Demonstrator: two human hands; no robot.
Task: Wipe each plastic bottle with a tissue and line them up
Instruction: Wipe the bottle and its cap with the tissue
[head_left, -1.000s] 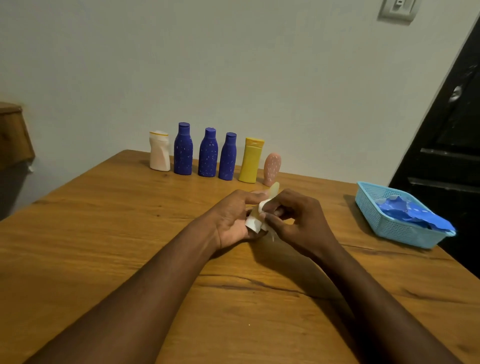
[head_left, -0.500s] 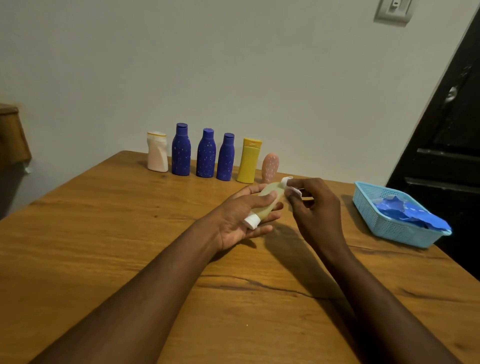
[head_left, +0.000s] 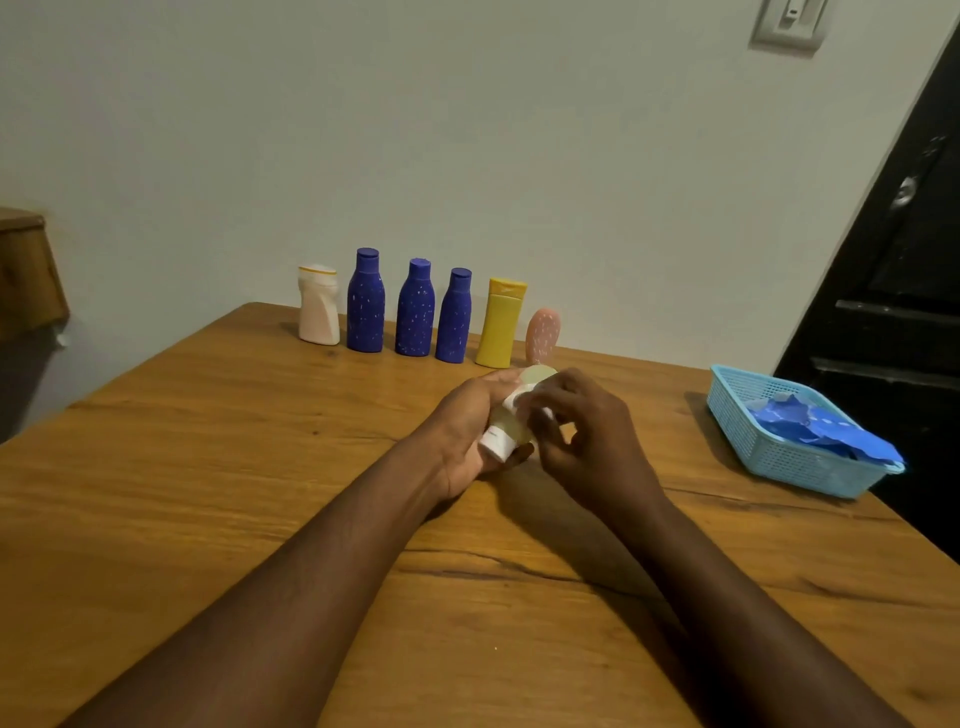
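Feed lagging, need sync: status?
Left hand grips pale bottle. Right hand pinches tissue against it. Six bottles lined up behind. Nothing blocking.

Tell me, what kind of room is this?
Probably a room in a home: a brown wooden table stands by a plain pale wall with a white wall switch, beside a black panelled door.

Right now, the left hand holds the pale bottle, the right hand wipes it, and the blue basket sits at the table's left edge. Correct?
No. The head view shows the blue basket at the table's right edge, not the left. The rest stands.
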